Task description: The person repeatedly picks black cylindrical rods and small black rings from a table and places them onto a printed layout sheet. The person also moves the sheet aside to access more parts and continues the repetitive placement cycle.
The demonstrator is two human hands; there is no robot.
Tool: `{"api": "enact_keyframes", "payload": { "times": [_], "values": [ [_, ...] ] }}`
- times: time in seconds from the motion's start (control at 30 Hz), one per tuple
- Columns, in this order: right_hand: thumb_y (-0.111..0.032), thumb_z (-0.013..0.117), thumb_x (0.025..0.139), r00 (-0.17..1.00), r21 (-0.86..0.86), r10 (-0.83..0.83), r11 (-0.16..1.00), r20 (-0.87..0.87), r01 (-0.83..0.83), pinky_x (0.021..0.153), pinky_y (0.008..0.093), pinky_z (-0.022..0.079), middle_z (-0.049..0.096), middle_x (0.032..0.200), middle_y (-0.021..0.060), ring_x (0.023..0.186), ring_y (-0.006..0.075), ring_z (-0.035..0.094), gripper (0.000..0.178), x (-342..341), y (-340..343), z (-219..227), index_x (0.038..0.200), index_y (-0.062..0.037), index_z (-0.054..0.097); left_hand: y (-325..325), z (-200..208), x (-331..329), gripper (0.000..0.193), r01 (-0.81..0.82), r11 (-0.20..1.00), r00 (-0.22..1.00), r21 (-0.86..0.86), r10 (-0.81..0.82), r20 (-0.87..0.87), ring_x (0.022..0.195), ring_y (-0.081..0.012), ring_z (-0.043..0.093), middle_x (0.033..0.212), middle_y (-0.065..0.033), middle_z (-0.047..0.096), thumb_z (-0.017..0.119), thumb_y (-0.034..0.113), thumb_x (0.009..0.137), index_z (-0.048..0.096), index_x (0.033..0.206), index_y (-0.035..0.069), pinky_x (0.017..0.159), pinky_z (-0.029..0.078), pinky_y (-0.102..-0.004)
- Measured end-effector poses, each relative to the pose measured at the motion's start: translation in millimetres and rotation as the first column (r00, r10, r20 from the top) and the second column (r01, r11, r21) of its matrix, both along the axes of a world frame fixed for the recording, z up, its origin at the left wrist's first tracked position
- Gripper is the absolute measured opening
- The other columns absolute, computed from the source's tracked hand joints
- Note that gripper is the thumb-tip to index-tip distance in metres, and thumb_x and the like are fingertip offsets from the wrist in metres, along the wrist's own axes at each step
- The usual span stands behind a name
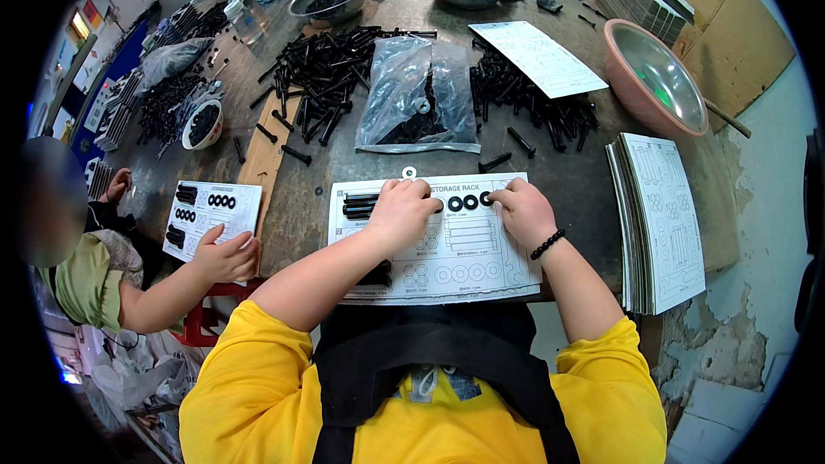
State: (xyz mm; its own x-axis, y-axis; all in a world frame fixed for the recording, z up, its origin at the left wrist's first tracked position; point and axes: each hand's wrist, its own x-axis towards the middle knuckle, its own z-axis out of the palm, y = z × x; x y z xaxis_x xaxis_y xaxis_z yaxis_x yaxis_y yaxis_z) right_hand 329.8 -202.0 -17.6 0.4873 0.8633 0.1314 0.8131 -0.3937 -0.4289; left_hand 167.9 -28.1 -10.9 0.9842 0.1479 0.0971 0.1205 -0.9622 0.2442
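Observation:
A white printed card (464,268) with outline drawings lies in front of me on a stack of similar cards. My left hand (402,213) is closed over its upper middle, fingertips on a black washer at the left end of a row. Beside it are black washers (455,204) laid side by side. At the row's right end, my right hand (522,213), with a black bead bracelet, has its fingers pinched at another washer (486,198). Several black bolts (358,204) lie on the card left of my left hand, and more dark pieces (376,275) show below my forearm.
Heaps of black bolts (318,77) and a clear plastic bag (417,99) of dark parts lie beyond the card. A pink-rimmed bowl (612,43) and a card stack (666,223) stand right. At left, a co-worker's hand (225,255) rests on another card (245,198).

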Motion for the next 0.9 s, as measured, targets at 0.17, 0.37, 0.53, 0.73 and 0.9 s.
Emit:
{"api": "enact_keyframes", "payload": {
  "times": [0.17, 0.37, 0.53, 0.73, 0.9],
  "values": [
    [-0.014, 0.055, 0.08, 1.0, -0.017, 0.008, 1.0, -0.014, -0.008, 0.071, 0.0341, 0.047, 0.055, 0.082, 0.007, 0.083, 0.0235, 0.055, 0.015, -2, -2, 2, 0.09, -0.0147, 0.067, 5, -7, -5, 0.027, 0.007, 1.0, 1.0, 0.015, -0.007, 0.029, 0.093, -0.0199, 0.052, 0.091, -0.0039, 0.055, 0.057, 0.006, 0.073, 0.066, 0.096, 0.016, 0.087, 0.033, -0.0364],
    [-0.013, 0.055, 0.08, 0.999, -0.05, 0.022, 0.998, -0.032, -0.024, 0.07, 0.034, 0.047, 0.055, 0.082, 0.0069, 0.083, 0.0235, 0.055, 0.017, -7, 0, 4, 0.091, -0.0143, 0.067, 3, -6, -5, 0.028, 0.012, 1.0, 0.999, -0.015, -0.011, 0.034, 0.092, -0.0205, 0.052, 0.091, -0.0046, 0.056, 0.057, 0.005, 0.073, 0.066, 0.097, 0.016, 0.086, 0.033, -0.0363],
    [-0.01, 0.054, 0.078, 1.0, 0.103, 0.023, 0.995, -0.017, -0.021, 0.07, 0.0352, 0.047, 0.056, 0.084, 0.0079, 0.081, 0.0256, 0.056, 0.017, 4, 11, 3, 0.09, -0.0116, 0.066, 14, -1, -1, 0.025, 0.013, 0.998, 0.992, -0.065, -0.005, 0.128, 0.088, -0.0229, 0.054, 0.087, -0.0065, 0.056, 0.055, 0.005, 0.074, 0.064, 0.096, 0.011, 0.08, 0.038, -0.0366],
    [-0.015, 0.057, 0.078, 0.998, 0.134, 0.053, 0.99, -0.027, -0.049, 0.073, 0.0364, 0.047, 0.057, 0.087, 0.0086, 0.085, 0.0271, 0.057, 0.016, 17, 66, 4, 0.091, -0.0109, 0.064, 67, -5, 33, 0.023, -0.179, 0.962, 0.963, -0.207, 0.214, 0.161, 0.088, -0.0315, 0.055, 0.09, -0.012, 0.058, 0.053, 0.006, 0.078, 0.06, 0.1, 0.005, 0.076, 0.045, -0.0397],
    [-0.019, 0.06, 0.078, 0.997, 0.122, 0.021, 0.992, -0.068, -0.012, 0.076, 0.0381, 0.047, 0.057, 0.092, 0.0111, 0.088, 0.0296, 0.056, 0.019, 20, 136, -13, 0.094, -0.011, 0.064, 108, -20, 70, 0.03, -0.053, 0.99, 0.948, -0.134, 0.092, 0.306, 0.098, -0.0314, 0.054, 0.107, -0.0134, 0.058, 0.056, 0.006, 0.076, 0.059, 0.106, 0.005, 0.083, 0.044, -0.037]
  ]
}}
